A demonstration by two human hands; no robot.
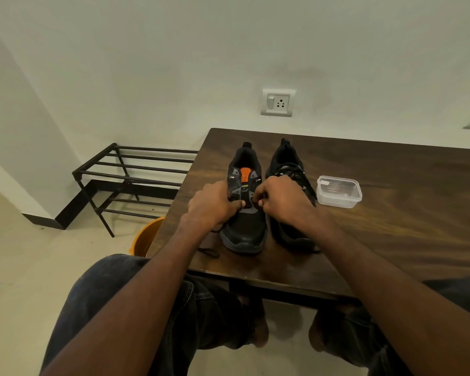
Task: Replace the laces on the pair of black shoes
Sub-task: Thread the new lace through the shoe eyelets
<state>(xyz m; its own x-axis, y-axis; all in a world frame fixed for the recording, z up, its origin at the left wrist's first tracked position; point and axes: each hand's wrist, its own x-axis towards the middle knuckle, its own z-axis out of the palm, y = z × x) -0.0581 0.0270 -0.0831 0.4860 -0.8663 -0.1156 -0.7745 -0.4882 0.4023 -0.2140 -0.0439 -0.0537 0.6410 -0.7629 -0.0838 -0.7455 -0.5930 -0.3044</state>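
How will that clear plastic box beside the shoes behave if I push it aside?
The plastic box probably slides easily: it looks thin-walled and light, sitting flat on the smooth wooden table. It is low and wide, so tipping seems unlikely. The small items inside may shift or rattle; its lid looks closed, so spilling seems unlikely.

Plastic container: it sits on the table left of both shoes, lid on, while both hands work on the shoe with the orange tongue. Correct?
Not quite. The head view shows the plastic container right of both shoes, beside the laced shoe, not left. The rest holds: lid on, on the table, left hand and right hand at the shoe with the orange tongue.
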